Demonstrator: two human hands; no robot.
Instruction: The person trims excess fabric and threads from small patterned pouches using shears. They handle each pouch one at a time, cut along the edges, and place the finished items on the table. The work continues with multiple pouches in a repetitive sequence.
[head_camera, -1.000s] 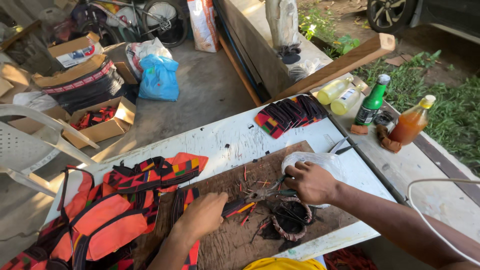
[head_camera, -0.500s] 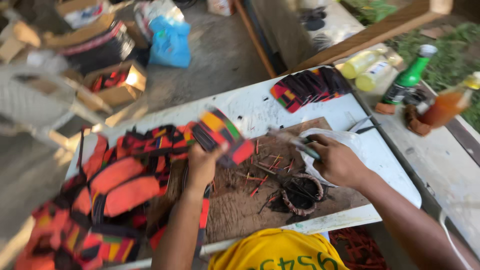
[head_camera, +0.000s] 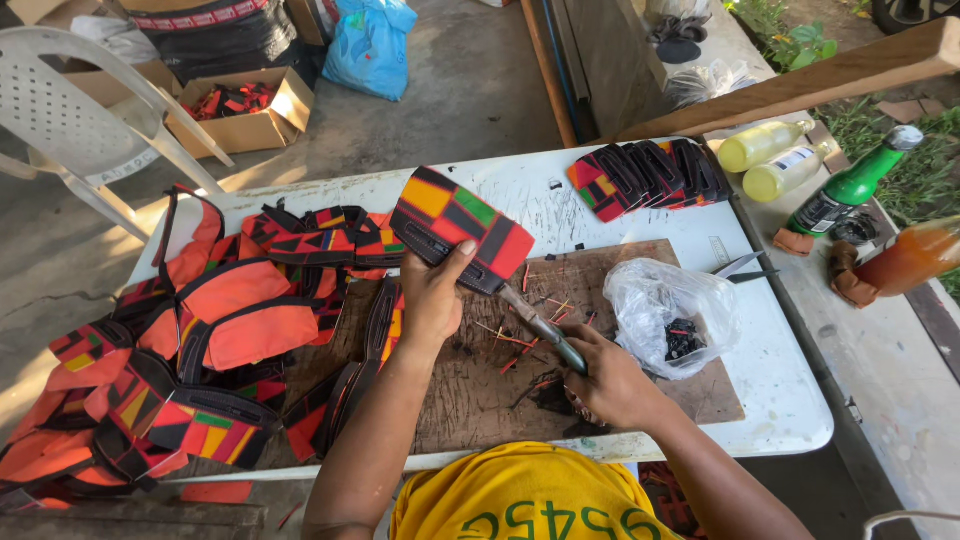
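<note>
My left hand (head_camera: 437, 298) holds up a small flat pouch (head_camera: 458, 226) of patterned cloth in red, orange, green and black, with a black zip along its near edge. My right hand (head_camera: 606, 382) grips a slim metal tool (head_camera: 545, 330) whose tip meets the end of the pouch's zip. Both hands hover over a dark wooden board (head_camera: 480, 385) strewn with red and black thread scraps, lying on a white table (head_camera: 790, 410).
A heap of orange and patterned bags (head_camera: 190, 340) covers the table's left side. Finished pouches (head_camera: 645, 175) are stacked at the back. A clear plastic bag (head_camera: 665, 310), scissors (head_camera: 745, 267), and bottles (head_camera: 850, 190) lie to the right. A white chair (head_camera: 80, 130) and boxes (head_camera: 240, 105) stand beyond.
My left hand has lifted the pouch off the board and holds it raised. My right hand has left the plastic bag and brought the tool to the zip.
</note>
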